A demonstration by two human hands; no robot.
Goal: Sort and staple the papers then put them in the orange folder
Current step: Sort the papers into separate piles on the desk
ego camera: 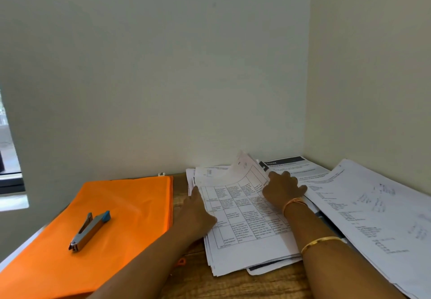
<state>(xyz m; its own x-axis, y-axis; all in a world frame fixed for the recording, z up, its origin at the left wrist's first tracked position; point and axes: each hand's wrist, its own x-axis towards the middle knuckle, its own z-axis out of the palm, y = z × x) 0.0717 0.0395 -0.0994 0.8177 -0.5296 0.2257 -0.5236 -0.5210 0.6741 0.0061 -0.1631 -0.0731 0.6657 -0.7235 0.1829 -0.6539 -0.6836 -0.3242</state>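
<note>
Leafing seemed the step in hand: the right hand [283, 187] lay at the far right edge of the middle stack of papers [247, 228], fingers curled, apparently pinching the top sheets [242, 168], whose far corner stood curled up off the stack; the exact grip was hidden behind the knuckles. The left hand [198, 212] rested on the stack's left edge with fingers fairly straight, pressing it down and gripping nothing. The stack sat on the wooden table [256, 284], its sheets fanned unevenly at the near edge; a second pile [373, 217] spread out just to the right, and a dark-headed sheet [286, 162] lay at the back against the wall. The orange folder [121, 205] lay flat to the left, near the stack but apart from it, with the stapler [89, 231] resting on top.

The papers looked light, thin and floppy; a single sheet would likely bend and sag if taken by one corner, and loose sheets would probably slide over one another; a pinch at a corner or edge should serve for parting them, while a set would be better gripped along one side after squaring. The folder appeared soft and flexible; it would likely need one hand to hold its mouth open. The stapler, small and rigid, would have to come off it first.
</note>
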